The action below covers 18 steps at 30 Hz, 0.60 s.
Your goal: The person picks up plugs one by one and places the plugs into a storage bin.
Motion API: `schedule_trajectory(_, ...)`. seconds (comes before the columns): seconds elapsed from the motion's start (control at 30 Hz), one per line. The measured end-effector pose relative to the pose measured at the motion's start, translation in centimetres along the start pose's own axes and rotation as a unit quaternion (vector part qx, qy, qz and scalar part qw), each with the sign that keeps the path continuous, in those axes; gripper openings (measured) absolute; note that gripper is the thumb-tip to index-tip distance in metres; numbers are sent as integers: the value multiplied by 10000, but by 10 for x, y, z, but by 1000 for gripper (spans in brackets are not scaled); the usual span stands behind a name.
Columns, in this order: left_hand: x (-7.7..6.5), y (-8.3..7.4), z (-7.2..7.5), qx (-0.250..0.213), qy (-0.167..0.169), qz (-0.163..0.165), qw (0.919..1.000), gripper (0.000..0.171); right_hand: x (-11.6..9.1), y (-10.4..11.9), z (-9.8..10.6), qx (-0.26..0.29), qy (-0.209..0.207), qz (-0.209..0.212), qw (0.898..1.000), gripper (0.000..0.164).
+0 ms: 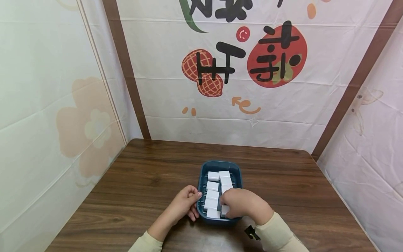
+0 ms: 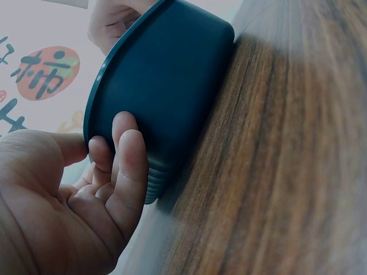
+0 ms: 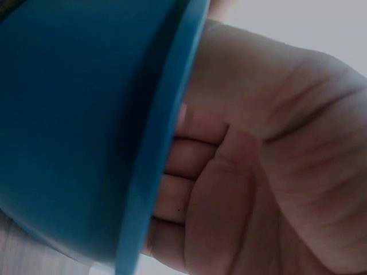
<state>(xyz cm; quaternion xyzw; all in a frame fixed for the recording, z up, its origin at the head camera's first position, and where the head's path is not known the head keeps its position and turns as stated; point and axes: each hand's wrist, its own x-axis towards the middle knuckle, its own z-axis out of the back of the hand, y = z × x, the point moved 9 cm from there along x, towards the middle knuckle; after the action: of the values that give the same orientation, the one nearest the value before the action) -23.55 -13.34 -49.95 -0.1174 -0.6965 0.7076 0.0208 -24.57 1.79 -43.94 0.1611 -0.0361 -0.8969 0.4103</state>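
Observation:
A dark blue plastic basket (image 1: 220,221) holds several white plug chargers (image 1: 212,186) in two columns, thin metal prongs pointing sideways. My left hand (image 1: 185,203) grips the basket's left rim; in the left wrist view its thumb goes over the rim and its fingers (image 2: 131,166) lie against the outer wall. My right hand (image 1: 245,204) reaches in over the right rim. Its curled fingers pinch a white charger (image 1: 225,210) at the near end of the right column. In the right wrist view the basket wall (image 3: 74,114) hides the fingertips and that charger.
The basket stands on a brown wood-grain table (image 1: 151,178). White printed cloth (image 1: 277,119) hangs behind the table and along both sides. A black buckle (image 1: 252,232) sits by my right sleeve.

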Motion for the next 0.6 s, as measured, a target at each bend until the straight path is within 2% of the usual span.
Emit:
schedule_trajectory(0.2, 1, 1, 0, 4, -11, 2, 10000, 28, 0, 4, -1, -60, 13, 81, 9999, 11)
schedule_trajectory(0.6, 1, 1, 0, 1, 5, -1, 10000, 29, 6, 0, -8, -311, 58, -61, 9995, 13)
